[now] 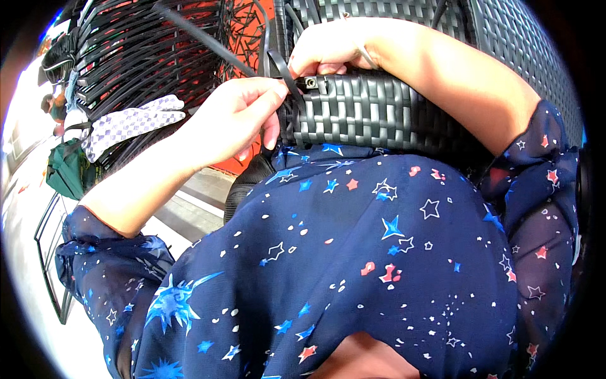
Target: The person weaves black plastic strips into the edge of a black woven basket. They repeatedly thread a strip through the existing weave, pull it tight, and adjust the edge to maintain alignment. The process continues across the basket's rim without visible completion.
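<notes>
A black woven plastic-rattan piece [372, 110] lies across in front of my body, its flat strands crossing in a basket pattern. At its left end, my left hand [243, 110] is closed, with thumb and fingers pinching a flat black rattan strip [285, 71] that bends in a loop there. Just beyond the woven edge, my right hand [325, 47] is closed with curled fingers; what lies in them is hidden. Between the hands, a small metal fitting with a hole [310, 83] shows at the corner. A long loose strand [202, 39] runs from the upper left toward my left hand.
Many loose black strips [145, 57] hang at the left, over a red surface [245, 28]. Beside them are a checked glove [129, 129] and a dark green pouch [66, 167]. A larger woven panel [530, 57] rises at the upper right. A thin black frame [45, 271] stands lower left.
</notes>
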Demonstrator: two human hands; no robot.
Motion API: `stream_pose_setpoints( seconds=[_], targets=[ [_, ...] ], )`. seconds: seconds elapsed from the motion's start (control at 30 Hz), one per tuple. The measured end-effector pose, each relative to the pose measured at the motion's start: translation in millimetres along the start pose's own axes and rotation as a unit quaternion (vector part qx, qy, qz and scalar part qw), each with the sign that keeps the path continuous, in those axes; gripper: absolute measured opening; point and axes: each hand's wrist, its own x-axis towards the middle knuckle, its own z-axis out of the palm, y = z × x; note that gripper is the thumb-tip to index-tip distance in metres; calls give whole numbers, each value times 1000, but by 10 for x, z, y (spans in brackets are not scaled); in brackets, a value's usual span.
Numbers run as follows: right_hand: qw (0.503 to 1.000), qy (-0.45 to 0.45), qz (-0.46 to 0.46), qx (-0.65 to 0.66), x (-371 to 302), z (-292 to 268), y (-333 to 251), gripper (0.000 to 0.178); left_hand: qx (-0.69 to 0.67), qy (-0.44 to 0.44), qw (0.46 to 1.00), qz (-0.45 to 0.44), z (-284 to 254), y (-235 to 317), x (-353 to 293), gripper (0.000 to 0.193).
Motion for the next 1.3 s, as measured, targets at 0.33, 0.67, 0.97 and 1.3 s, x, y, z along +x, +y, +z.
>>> stream_pose_setpoints(
  seconds=[0.33,0.67,0.97,1.3],
  targets=[
    [998,-41,-38,40,94,-66,120,21,221,110,954,171,-142,-83,210,24],
    [997,-34,10,70,47,12,90,21,448,248,799,317,-59,-7,-70,16],
    [993,-45,-28,101,24,8,167,25,555,207,708,385,-8,59,-20,15],
    [996,-27,5,84,110,19,194,23,378,188,818,391,-69,-79,142,21]
  ],
)
